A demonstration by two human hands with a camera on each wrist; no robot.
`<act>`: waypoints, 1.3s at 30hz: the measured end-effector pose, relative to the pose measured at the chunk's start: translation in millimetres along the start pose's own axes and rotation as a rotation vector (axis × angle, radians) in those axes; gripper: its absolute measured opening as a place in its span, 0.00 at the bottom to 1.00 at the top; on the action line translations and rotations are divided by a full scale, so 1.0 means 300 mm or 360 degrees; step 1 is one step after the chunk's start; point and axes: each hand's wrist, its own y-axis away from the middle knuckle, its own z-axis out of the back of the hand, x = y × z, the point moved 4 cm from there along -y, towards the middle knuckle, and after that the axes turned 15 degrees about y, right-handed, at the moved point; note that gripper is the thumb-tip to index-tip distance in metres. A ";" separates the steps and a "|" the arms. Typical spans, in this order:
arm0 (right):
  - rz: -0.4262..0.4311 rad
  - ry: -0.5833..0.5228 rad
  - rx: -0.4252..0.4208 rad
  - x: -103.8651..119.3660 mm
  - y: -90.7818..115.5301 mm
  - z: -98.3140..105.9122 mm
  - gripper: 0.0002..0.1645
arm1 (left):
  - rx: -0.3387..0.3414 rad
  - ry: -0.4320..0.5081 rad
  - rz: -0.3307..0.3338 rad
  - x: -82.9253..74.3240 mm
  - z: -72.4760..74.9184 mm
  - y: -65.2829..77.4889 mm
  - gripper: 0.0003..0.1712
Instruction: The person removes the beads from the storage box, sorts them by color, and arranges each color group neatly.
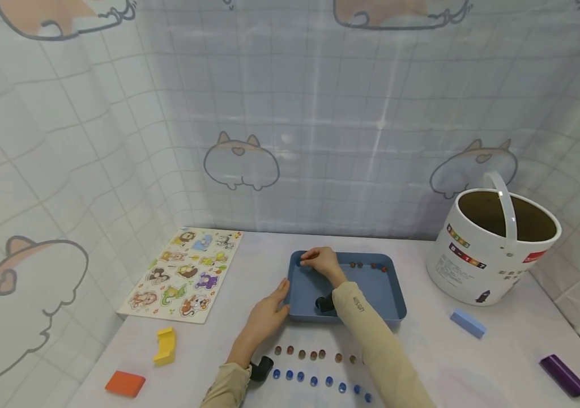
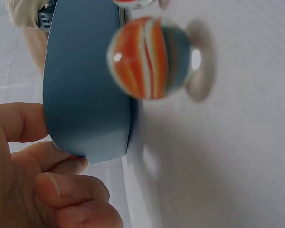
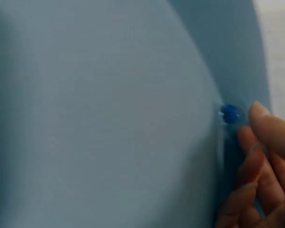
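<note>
A blue-grey rectangular tray lies on the table in the head view. My right hand reaches into its far left corner, its fingers loosely curled. Beside its thumb and index fingertips, in the right wrist view, a blue glass marble sits against the tray wall, a small gap apart. My left hand rests at the tray's near left corner; in the left wrist view its fingers touch the outer wall. Several reddish-brown marbles lie along the tray's far side. An orange-striped marble stands near the tray.
In front of the tray run a row of brownish marbles and a row of blue marbles. An animal sticker board, yellow block and orange block lie left. Right are a white bucket, blue block and purple block.
</note>
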 end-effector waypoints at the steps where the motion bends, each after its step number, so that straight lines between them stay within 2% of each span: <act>1: 0.0019 0.0045 -0.0006 0.000 0.006 -0.005 0.10 | 0.0007 0.0003 0.0001 -0.003 -0.002 -0.001 0.34; 7: 0.0073 0.0282 -0.0077 0.013 0.029 -0.029 0.13 | 0.0030 0.0001 -0.0004 -0.011 -0.012 -0.005 0.34; 13: 0.0089 0.0337 -0.0107 0.042 0.031 -0.036 0.10 | 0.0028 -0.0007 -0.0034 -0.015 -0.012 -0.008 0.34; 17: 0.0109 0.0287 -0.0058 0.046 0.031 -0.036 0.08 | 0.0025 0.0019 -0.0037 -0.015 -0.009 -0.007 0.34; 21: 0.0111 0.0101 0.0022 0.037 0.030 -0.021 0.09 | 0.0035 0.0032 -0.0026 -0.015 -0.007 -0.004 0.34; 28: 0.0107 -0.0169 0.0168 0.039 0.052 0.088 0.13 | 0.0007 0.0029 -0.0019 -0.009 -0.005 0.000 0.34; 33: 0.0186 -0.0349 0.0259 0.022 0.088 0.198 0.19 | -0.0016 0.0028 -0.0023 -0.006 0.000 0.005 0.33; 39: 0.0254 -0.0351 0.0325 -0.035 0.157 0.329 0.23 | -0.0019 0.0044 -0.0034 -0.006 0.000 0.006 0.33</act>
